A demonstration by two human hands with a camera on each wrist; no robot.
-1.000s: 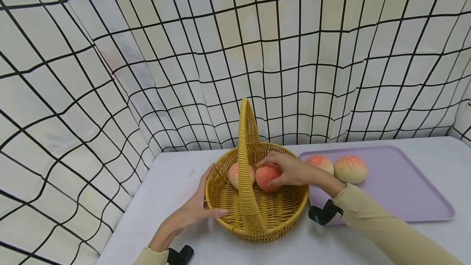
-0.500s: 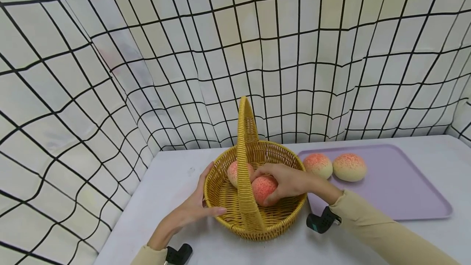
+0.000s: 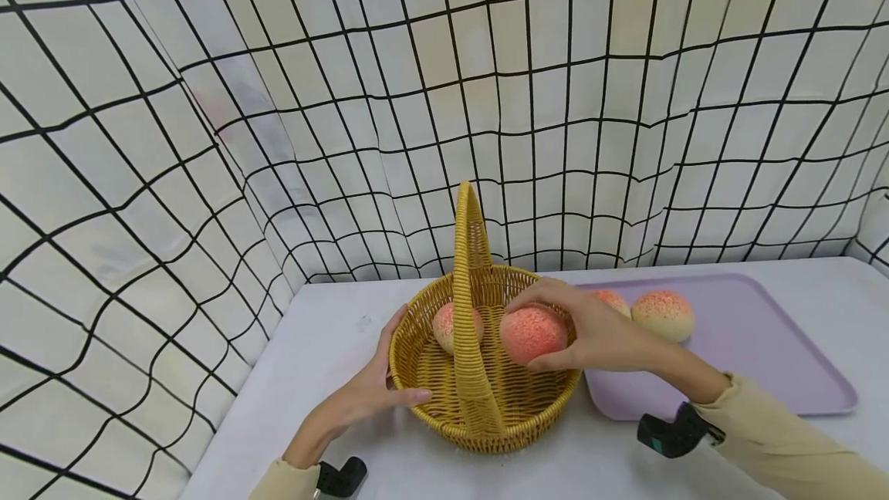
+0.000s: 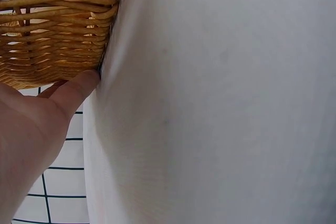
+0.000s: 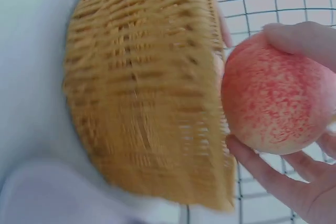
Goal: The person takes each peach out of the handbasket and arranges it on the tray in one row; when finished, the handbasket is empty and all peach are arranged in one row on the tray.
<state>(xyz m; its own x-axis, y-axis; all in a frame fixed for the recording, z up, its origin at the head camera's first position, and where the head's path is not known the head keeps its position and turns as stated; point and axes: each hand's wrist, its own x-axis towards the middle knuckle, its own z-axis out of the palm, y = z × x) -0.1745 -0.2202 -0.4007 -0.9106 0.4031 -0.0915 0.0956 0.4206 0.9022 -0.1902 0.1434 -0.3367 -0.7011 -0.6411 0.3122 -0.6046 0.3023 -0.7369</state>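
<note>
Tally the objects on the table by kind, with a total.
Peaches: 4 (one held by the right hand at, one in the basket, two on the tray)
Wicker basket: 1
Purple tray: 1
Total: 6

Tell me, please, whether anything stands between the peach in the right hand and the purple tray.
Only the basket's right rim. The right hand holds the peach above it, and the tray lies just beyond, with two peaches at its near-left end.
</note>
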